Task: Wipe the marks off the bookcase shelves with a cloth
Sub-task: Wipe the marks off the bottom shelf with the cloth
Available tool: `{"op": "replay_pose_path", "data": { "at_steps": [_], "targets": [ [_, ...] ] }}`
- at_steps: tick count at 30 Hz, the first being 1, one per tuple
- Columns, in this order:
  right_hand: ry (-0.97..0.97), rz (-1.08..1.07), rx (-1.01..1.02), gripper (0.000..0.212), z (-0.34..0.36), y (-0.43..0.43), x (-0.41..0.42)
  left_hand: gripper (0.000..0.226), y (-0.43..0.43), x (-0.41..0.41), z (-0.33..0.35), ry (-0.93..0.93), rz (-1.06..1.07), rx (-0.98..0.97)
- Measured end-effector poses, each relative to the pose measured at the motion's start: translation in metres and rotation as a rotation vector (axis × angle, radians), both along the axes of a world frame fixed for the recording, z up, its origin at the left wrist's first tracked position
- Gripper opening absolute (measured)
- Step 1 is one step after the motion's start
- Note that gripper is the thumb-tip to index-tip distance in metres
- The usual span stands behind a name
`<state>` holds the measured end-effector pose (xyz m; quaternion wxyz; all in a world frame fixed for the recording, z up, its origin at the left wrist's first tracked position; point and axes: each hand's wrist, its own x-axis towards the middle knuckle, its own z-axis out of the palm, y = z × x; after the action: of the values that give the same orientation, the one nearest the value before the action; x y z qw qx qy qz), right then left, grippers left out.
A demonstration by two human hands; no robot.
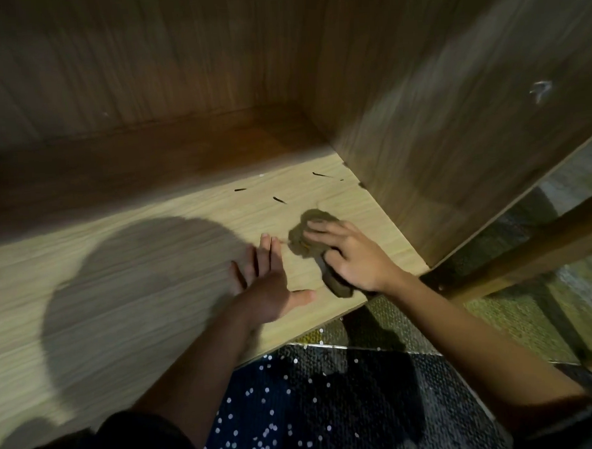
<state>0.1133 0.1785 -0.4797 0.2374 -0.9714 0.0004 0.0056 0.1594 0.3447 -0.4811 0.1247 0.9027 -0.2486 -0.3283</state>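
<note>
A: Cloth (307, 235), where?
B: Head view: bunched on the shelf (145, 263) near the side panel (455, 147), right hand (354, 255) clamped over it, pressing down.
A: Left hand (267, 289)?
B: Flat on the shelf, fingers straight, just beside it. Dark marks (279, 200) lie beyond.

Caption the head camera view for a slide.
Right hand grips a brown cloth on the bookcase shelf near dark marks; left hand flat beside it.
</note>
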Motion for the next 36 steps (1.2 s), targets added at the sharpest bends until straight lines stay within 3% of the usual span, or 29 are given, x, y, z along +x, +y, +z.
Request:
{"op": "replay_pose_path", "data": {
  "at_steps": [6,11,13,16,21,26,30,33,36],
  "targets": [
    [0.060,-0.280,-0.066,0.046,0.003,-0.009,0.041,0.110,-0.003,0.002,0.002,0.007,0.045,-0.033],
    [0.091,0.057,0.023,0.048,0.003,0.026,-0.007,0.099,0.019,0.004,0.001,0.038,0.168,-0.411],
    [0.174,0.078,0.027,0.050,0.009,0.007,-0.015,0.096,0.033,0.004,0.003,-0.022,0.130,-0.394],
    [0.273,-0.058,-0.025,0.060,0.017,-0.007,0.006,0.104,0.053,-0.008,0.004,-0.079,0.106,-0.273],
    [0.103,0.005,-0.029,0.046,0.007,0.051,-0.004,0.108,0.067,-0.026,0.007,-0.067,0.123,-0.212],
    [-0.009,0.052,0.084,0.038,0.000,0.076,-0.080,0.082,0.072,-0.027,0.016,-0.008,0.199,-0.277],
    [0.011,0.112,0.170,0.039,0.011,0.081,-0.110,0.077,0.077,-0.034,0.012,-0.004,0.160,-0.271],
    [-0.083,-0.035,0.224,0.032,0.027,0.068,-0.083,0.075,0.078,-0.041,-0.001,-0.057,0.126,-0.268],
    [-0.025,-0.193,0.002,0.044,0.021,0.041,-0.034,0.074,0.081,-0.045,-0.006,-0.059,0.133,-0.287]
  ]
}}
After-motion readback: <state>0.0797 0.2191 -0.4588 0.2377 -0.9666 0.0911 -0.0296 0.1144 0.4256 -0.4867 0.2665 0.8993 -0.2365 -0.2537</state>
